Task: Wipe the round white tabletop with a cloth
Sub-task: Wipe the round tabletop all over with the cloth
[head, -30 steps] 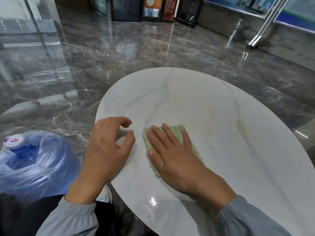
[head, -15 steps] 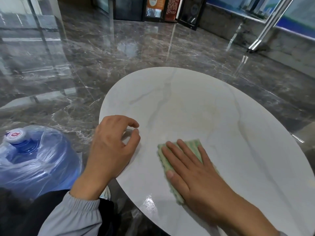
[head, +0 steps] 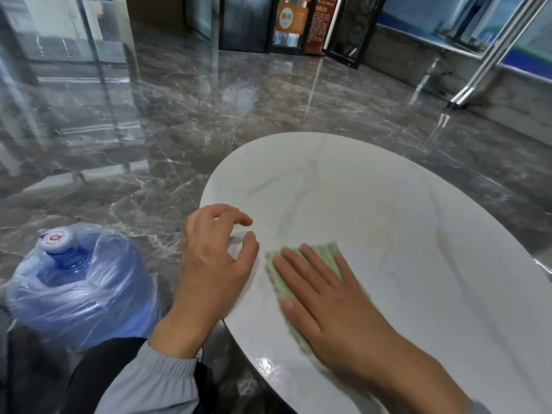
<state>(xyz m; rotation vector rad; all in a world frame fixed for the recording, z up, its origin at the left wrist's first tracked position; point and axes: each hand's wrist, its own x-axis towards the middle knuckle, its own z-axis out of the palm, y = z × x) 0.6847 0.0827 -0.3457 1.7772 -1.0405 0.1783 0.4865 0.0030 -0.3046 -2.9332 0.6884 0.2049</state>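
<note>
1. On the near left of the round white grey-veined tabletop (head: 418, 234), straight spread fingers (head: 313, 264) of the right hand (head: 334, 306) press a green striped cloth (head: 325, 252) flat.
2. The left hand (head: 209, 264) rests at the rim, fingers loosely curled, holding nothing.
3. The blue plastic-wrapped water jug (head: 80, 288) has an unreadable red cap mark.
4. On the glossy dark marble floor (head: 179, 130), the far orange poster (head: 288, 16) carries illegible writing.

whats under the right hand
A green cloth, pressed flat on the white tabletop by the right hand. Its middle is hidden beneath the palm.
</note>
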